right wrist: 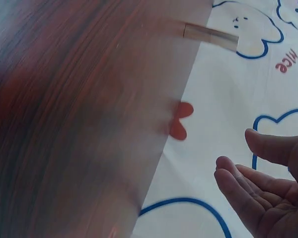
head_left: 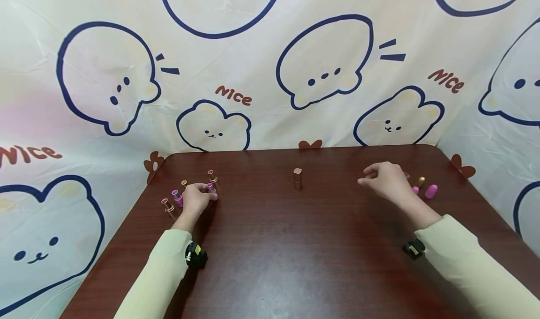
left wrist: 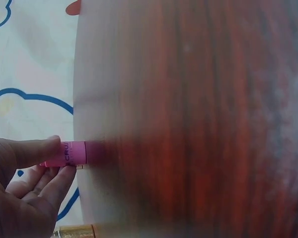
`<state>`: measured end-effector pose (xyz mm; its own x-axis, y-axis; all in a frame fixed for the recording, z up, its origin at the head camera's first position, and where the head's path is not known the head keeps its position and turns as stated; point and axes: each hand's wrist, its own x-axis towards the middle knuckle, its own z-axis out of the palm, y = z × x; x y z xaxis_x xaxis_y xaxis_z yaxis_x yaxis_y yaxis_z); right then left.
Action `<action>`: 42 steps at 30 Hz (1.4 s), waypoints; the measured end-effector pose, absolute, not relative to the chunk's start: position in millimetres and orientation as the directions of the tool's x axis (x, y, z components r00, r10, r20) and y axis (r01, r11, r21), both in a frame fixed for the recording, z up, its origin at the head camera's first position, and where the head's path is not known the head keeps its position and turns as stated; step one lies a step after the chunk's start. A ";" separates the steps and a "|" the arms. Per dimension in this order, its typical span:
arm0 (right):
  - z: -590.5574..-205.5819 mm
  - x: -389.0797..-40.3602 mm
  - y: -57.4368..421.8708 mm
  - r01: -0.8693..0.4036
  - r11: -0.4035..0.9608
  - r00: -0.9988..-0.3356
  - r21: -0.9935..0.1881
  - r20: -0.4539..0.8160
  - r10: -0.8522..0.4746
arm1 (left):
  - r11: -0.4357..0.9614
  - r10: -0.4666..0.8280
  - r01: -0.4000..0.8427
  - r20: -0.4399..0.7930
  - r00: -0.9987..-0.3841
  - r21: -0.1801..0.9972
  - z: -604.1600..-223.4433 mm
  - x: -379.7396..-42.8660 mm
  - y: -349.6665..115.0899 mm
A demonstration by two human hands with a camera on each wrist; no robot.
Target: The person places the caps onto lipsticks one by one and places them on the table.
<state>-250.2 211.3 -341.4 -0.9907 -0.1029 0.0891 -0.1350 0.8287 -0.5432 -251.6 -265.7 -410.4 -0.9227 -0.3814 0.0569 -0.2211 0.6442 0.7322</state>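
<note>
On the left of the table, my left hand (head_left: 196, 198) pinches a pink lipstick (left wrist: 72, 153) between thumb and fingers, its base at the tabletop. Around that hand stand more uncapped lipsticks: a gold one (head_left: 213, 176) just behind, a pink one (head_left: 177, 198) and another gold one (head_left: 168, 207) to its left. A further gold one (head_left: 183, 184) is partly hidden by the hand. Over the right side hovers my right hand (head_left: 386, 181), thumb and fingers apart, holding nothing. In the middle stands a closed, brownish-gold lipstick (head_left: 297, 179), also in the right wrist view (right wrist: 211, 37).
Beside the right hand are pink caps (head_left: 431, 191) and a gold cap (head_left: 420, 181), some partly covered by the hand. The dark wooden table (head_left: 270, 244) meets a printed cloth (head_left: 270, 66) at its back and sides.
</note>
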 end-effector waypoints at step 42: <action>-386.9 -307.6 79.5 -0.288 0.727 -0.953 -0.624 0.110 -0.282 | 0.650 -0.379 -0.228 0.048 -0.924 0.725 -410.4 -251.2 -265.9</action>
<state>-307.6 79.5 -386.9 -0.9529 -0.2824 0.1103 -0.2875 0.7266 -0.6240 -251.2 -265.9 -410.4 -0.9243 -0.3785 0.0482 -0.2284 0.6500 0.7248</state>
